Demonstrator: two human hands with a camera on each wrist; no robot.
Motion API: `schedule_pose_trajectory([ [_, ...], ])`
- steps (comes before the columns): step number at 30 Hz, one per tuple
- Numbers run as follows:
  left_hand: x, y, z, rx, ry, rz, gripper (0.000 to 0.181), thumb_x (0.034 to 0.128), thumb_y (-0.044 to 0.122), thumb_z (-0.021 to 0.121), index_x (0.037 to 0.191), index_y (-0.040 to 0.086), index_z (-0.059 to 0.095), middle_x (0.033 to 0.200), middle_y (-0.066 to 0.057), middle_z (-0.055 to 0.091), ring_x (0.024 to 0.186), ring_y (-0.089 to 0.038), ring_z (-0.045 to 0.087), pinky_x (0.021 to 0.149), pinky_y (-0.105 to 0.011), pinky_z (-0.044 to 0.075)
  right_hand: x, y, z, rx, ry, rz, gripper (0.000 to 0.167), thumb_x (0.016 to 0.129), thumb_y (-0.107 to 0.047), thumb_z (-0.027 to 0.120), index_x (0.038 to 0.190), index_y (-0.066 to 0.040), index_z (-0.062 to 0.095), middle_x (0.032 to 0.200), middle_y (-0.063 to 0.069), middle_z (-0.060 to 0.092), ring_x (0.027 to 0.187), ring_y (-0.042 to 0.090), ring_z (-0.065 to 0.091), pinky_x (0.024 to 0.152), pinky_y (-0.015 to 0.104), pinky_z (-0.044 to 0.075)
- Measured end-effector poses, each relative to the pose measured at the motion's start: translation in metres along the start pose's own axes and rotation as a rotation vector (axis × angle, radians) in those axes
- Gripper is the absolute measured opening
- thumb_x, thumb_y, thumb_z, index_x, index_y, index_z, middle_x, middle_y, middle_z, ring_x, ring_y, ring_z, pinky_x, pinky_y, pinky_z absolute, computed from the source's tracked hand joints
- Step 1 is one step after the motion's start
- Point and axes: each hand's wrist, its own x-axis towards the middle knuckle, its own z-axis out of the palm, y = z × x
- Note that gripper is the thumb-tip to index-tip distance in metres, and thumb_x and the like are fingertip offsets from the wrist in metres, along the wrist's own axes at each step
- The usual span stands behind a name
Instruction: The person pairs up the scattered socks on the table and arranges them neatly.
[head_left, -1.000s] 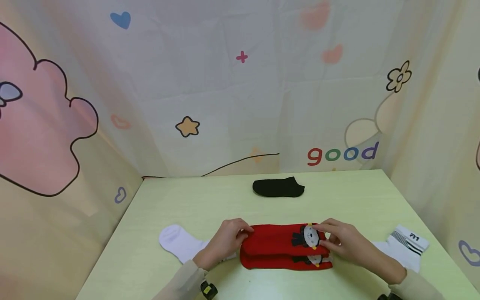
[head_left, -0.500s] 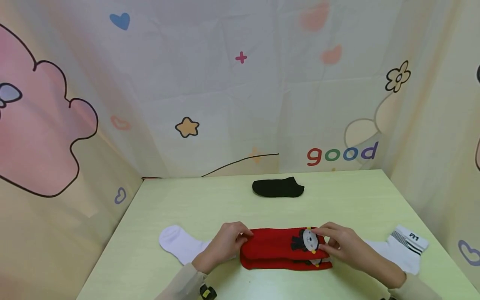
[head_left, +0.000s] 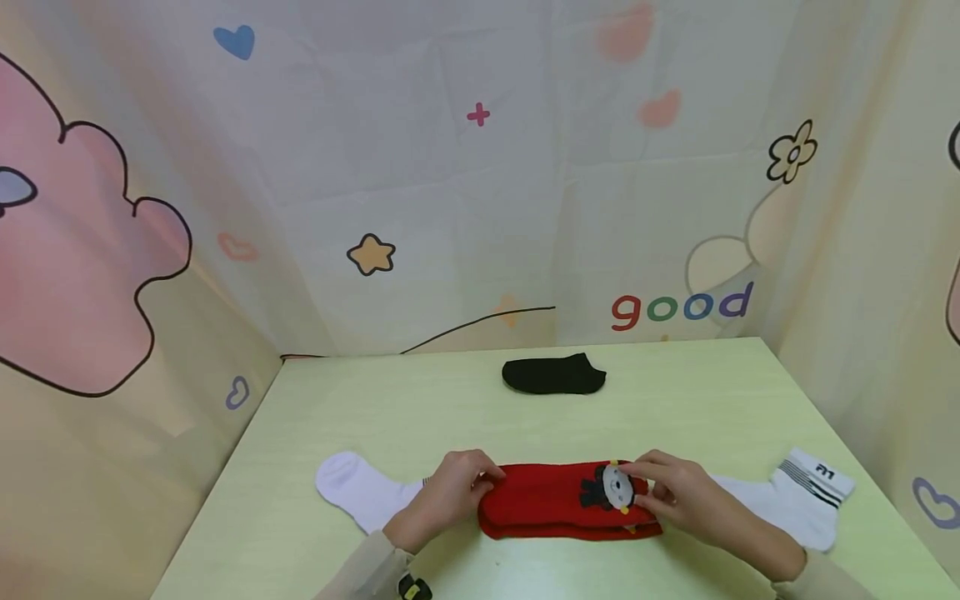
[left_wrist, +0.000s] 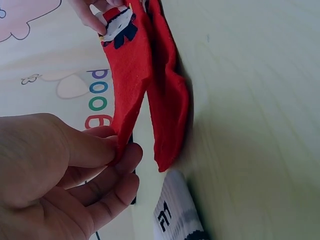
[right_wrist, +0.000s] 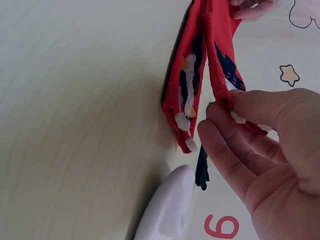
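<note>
On the upper red sock (head_left: 540,493), pinch grips from left hand (head_left: 450,493) and right hand (head_left: 684,496)

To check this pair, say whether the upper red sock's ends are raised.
Raised: left hand and right hand pinch the upper sock, wrist views showing gaps above the lower sock.

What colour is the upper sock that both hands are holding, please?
The upper sock is mainly red, clearest in the head view.
</note>
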Motion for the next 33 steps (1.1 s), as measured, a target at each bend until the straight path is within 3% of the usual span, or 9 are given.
schedule_pose_trajectory([
  [7,0.000,0.000,0.001,0.028,-0.008,0.029,0.020,0.0873,-0.011,0.072,0.098,0.003,0.081,0.097,-0.004,0.077,0.092,-0.017,0.072,0.080,-0.023,0.057,-0.002,0.002,0.003,-0.026,-0.010,0.013,0.038,0.086,-0.002,0.081,0.123,-0.002,0.071,0.108,0.006,0.064,0.072,-0.004,0.053,0.060,0.019,0.053],
  [15,-0.002,0.000,0.005,0.037,-0.017,0.028,0.021,0.0870,-0.011,0.072,0.100,0.003,0.080,0.097,-0.004,0.076,0.092,-0.018,0.072,0.081,-0.023,0.057,-0.003,0.004,0.007,-0.054,0.006,-0.035,0.038,0.084,-0.001,0.082,0.121,-0.001,0.072,0.106,0.005,0.065,0.075,-0.002,0.053,0.060,0.019,0.052],
  [26,-0.003,0.001,0.007,0.063,-0.032,0.015,0.018,0.0901,-0.007,0.071,0.102,0.003,0.080,0.098,-0.004,0.075,0.093,-0.015,0.070,0.082,-0.023,0.057,-0.003,0.006,0.009,-0.075,-0.038,-0.007,0.038,0.086,-0.003,0.081,0.122,-0.001,0.072,0.105,0.004,0.064,0.077,0.001,0.051,0.061,0.018,0.051],
  [33,-0.003,0.004,0.008,0.110,-0.045,0.008,0.017,0.0909,-0.006,0.071,0.103,0.002,0.080,0.098,-0.005,0.074,0.092,-0.015,0.069,0.082,-0.023,0.056,-0.002,0.007,0.010,-0.104,-0.078,0.003,0.037,0.087,-0.006,0.081,0.122,-0.001,0.072,0.106,0.003,0.065,0.084,0.007,0.059,0.066,0.020,0.054],
])
